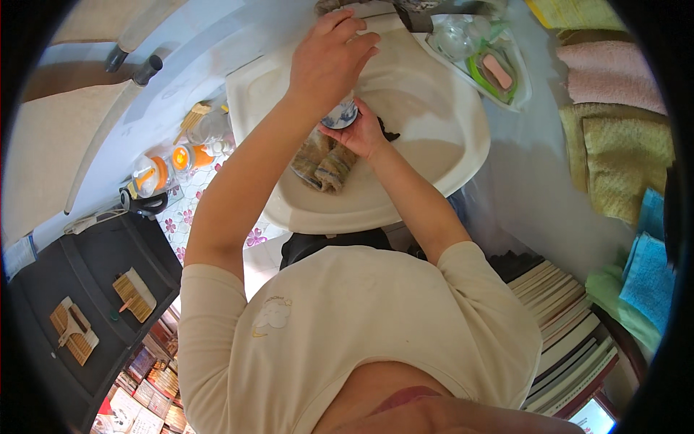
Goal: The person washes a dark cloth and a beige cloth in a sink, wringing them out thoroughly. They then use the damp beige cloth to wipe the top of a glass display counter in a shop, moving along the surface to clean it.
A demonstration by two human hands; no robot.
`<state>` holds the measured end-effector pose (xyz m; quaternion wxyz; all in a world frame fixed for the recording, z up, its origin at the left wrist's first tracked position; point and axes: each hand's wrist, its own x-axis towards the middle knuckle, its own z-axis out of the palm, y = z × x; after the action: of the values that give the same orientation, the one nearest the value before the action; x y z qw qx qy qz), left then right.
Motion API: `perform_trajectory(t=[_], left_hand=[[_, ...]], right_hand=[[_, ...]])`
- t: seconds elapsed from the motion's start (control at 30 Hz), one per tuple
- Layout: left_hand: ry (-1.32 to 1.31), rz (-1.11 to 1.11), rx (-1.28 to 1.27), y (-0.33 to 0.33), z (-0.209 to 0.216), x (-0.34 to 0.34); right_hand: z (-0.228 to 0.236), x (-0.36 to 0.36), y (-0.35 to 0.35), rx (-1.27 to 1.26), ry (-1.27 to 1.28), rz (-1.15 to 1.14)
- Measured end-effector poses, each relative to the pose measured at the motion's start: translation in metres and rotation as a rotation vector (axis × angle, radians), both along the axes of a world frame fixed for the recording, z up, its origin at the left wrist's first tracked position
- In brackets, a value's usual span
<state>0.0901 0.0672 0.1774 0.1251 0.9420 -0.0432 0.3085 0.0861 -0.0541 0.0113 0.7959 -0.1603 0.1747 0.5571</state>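
My right hand (361, 134) holds a small blue-and-white cup (341, 116) over the white washbasin (376, 210), its fingers wrapped around the cup's side. Part of the cup is hidden behind my left forearm. Farther up, my left hand (336, 54) is raised at the back of the basin with its fingers apart, close to a grey fitting (329, 6) at the rim. Whether it touches the fitting cannot be made out. A crumpled brown striped cloth (322, 163) lies in the basin below the cup. Something dark (390, 134) shows beside my right wrist.
On the basin's right corner, a white tray (520, 79) holds a clear container (455, 40) and a green soap dish with pink soap (497, 71). Towels (625, 159) hang along the right. Jars with orange lids (148, 176) stand left, near a dark panel (101, 253).
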Motion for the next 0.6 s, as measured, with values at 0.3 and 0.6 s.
perform_trajectory(t=[0.3,0.6], left_hand=[[0.124,-0.055,-0.162,-0.008,0.020,-0.001],[-0.116,-0.391,-0.115,0.013,0.046,-0.016]], right_hand=[[-0.020,-0.005,-0.021,-0.931,-1.640,0.051],[0.050,-0.021,-0.065,-0.996,-1.763,-0.283]])
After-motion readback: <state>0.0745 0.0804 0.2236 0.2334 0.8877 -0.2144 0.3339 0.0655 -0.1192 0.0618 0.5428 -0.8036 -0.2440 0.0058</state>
